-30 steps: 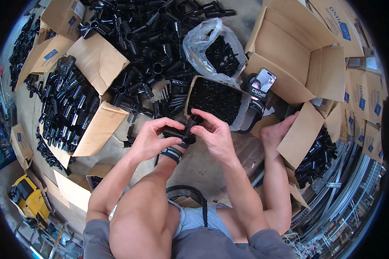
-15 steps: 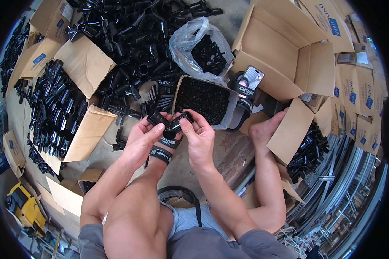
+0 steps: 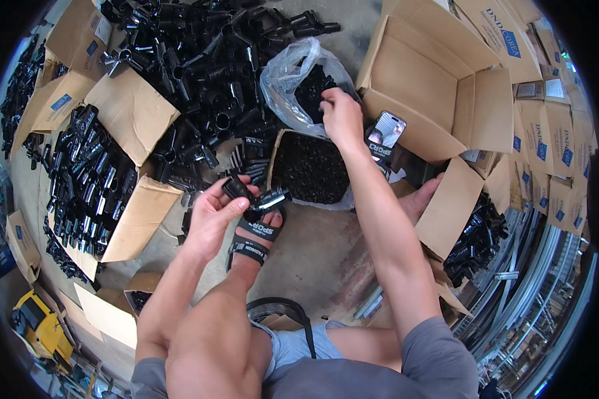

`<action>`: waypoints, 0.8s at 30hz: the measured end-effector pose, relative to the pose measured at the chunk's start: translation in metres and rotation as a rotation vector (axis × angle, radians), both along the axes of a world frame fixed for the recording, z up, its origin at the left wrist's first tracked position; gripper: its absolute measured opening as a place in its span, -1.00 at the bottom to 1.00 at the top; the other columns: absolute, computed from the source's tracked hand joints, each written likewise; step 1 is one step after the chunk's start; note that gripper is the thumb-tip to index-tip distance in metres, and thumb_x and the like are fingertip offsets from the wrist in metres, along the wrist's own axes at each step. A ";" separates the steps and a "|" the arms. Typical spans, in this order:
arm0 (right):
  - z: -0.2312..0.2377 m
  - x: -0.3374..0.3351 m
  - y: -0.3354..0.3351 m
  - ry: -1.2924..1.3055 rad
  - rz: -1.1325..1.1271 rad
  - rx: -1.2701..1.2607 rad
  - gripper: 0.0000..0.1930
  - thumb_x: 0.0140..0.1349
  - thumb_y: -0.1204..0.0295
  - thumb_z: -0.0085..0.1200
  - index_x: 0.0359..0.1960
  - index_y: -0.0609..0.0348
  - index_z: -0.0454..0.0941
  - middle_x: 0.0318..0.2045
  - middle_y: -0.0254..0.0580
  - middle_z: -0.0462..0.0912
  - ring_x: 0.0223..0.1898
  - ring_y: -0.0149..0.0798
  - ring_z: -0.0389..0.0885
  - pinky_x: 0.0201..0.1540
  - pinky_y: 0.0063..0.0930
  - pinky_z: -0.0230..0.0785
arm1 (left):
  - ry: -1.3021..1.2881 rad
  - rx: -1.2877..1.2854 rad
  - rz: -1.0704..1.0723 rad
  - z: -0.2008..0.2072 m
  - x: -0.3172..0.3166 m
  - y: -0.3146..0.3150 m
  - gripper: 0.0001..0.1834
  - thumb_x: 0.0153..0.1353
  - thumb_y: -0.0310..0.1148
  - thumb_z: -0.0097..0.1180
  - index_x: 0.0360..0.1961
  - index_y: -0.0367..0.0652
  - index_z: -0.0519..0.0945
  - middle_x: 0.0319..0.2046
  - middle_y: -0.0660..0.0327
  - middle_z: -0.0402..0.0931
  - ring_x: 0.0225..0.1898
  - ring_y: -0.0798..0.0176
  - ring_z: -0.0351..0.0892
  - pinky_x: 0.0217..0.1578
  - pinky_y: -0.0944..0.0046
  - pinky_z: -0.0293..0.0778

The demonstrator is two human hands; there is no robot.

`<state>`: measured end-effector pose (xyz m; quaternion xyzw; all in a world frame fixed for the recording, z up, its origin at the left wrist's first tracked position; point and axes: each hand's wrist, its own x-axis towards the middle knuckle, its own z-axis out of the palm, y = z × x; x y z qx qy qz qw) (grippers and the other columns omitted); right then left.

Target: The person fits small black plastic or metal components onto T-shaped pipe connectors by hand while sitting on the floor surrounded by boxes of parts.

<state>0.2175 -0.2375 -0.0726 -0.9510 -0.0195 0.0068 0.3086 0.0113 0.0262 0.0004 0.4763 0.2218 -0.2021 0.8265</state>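
Observation:
My left hand (image 3: 213, 216) is closed around a black plastic pipe fitting (image 3: 266, 203) with two short tubes set at an angle. It holds the piece above my sandalled foot. Farther off, my right hand (image 3: 343, 116) is over the right rim of a clear plastic bag (image 3: 279, 93). Its fingers are bent together, and whatever they pinch is too small to make out. Small black parts (image 3: 311, 83) fill the bag. Just nearer, a carton (image 3: 274, 156) holds many tiny black pieces (image 3: 309, 169).
A heap of black fittings (image 3: 206, 73) spreads at the far left, beside a full cardboard box (image 3: 136, 223). An open carton (image 3: 426, 86) stands at the far right, with a phone (image 3: 387, 128) near it. Metal tubes (image 3: 512, 286) lie at the right.
My right hand has let go of the fitting and moved away to the bag's rim. My left hand keeps the fitting in nearly the same place. My right foot has shifted right.

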 end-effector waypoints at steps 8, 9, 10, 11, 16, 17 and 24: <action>-0.018 0.025 0.018 0.217 0.241 -0.353 -0.74 0.18 0.53 0.15 -0.07 0.15 0.64 -0.10 0.17 0.69 -0.01 0.21 0.68 0.05 0.07 0.52 | 0.180 -0.131 0.070 -0.007 -0.004 0.004 -0.49 0.31 -0.29 0.34 0.22 -0.21 0.50 0.11 0.14 0.63 0.12 0.26 0.61 0.15 0.18 0.51; -0.009 0.020 0.014 0.144 0.122 -0.254 -0.75 0.19 0.50 0.17 -0.07 0.19 0.64 -0.11 0.19 0.70 -0.03 0.19 0.69 0.05 0.03 0.54 | 0.198 -0.144 0.073 -0.008 -0.004 0.003 -0.50 0.34 -0.28 0.31 0.23 -0.20 0.50 0.12 0.15 0.63 0.12 0.26 0.61 0.14 0.18 0.51; 0.003 0.014 0.016 0.068 0.007 -0.147 -0.74 0.19 0.48 0.18 -0.08 0.23 0.64 -0.12 0.20 0.70 -0.05 0.18 0.70 0.04 -0.02 0.55 | 0.212 -0.149 0.082 -0.007 -0.004 0.005 -0.51 0.37 -0.26 0.27 0.25 -0.20 0.50 0.13 0.15 0.62 0.12 0.27 0.62 0.14 0.18 0.52; 0.023 0.003 0.022 0.017 -0.067 -0.001 -0.75 0.22 0.47 0.20 -0.07 0.27 0.62 -0.14 0.16 0.71 -0.11 0.10 0.73 0.01 -0.09 0.56 | 0.217 -0.140 0.093 -0.008 -0.005 0.006 -0.51 0.37 -0.26 0.27 0.25 -0.20 0.50 0.13 0.15 0.62 0.12 0.27 0.62 0.14 0.18 0.52; 0.083 -0.113 0.055 0.143 -0.214 0.887 -0.83 0.36 0.58 0.17 -0.05 0.31 0.55 -0.21 -0.17 0.73 -0.22 -0.38 0.70 -0.14 -0.49 0.58 | 0.297 -0.398 0.277 -0.011 -0.008 0.012 -0.64 0.44 -0.30 0.18 0.19 -0.16 0.52 0.07 0.18 0.65 0.00 0.31 0.67 0.07 0.23 0.60; 0.097 -0.136 0.065 0.220 -0.252 0.951 -0.84 0.36 0.60 0.17 -0.06 0.30 0.56 -0.22 -0.18 0.72 -0.23 -0.41 0.69 -0.14 -0.53 0.58 | 0.309 -0.385 0.283 -0.009 -0.004 0.007 -0.64 0.48 -0.24 0.13 0.19 -0.16 0.52 0.05 0.19 0.66 0.01 0.31 0.67 0.09 0.21 0.60; 0.105 -0.202 0.106 0.322 -0.433 1.074 -0.82 0.33 0.60 0.24 -0.08 0.30 0.55 -0.26 -0.22 0.70 -0.34 -0.48 0.66 -0.24 -0.59 0.55 | 0.268 -0.465 0.343 0.000 -0.006 -0.007 -0.59 0.50 -0.15 0.08 0.23 -0.14 0.48 0.08 0.16 0.62 0.09 0.25 0.65 0.20 0.15 0.57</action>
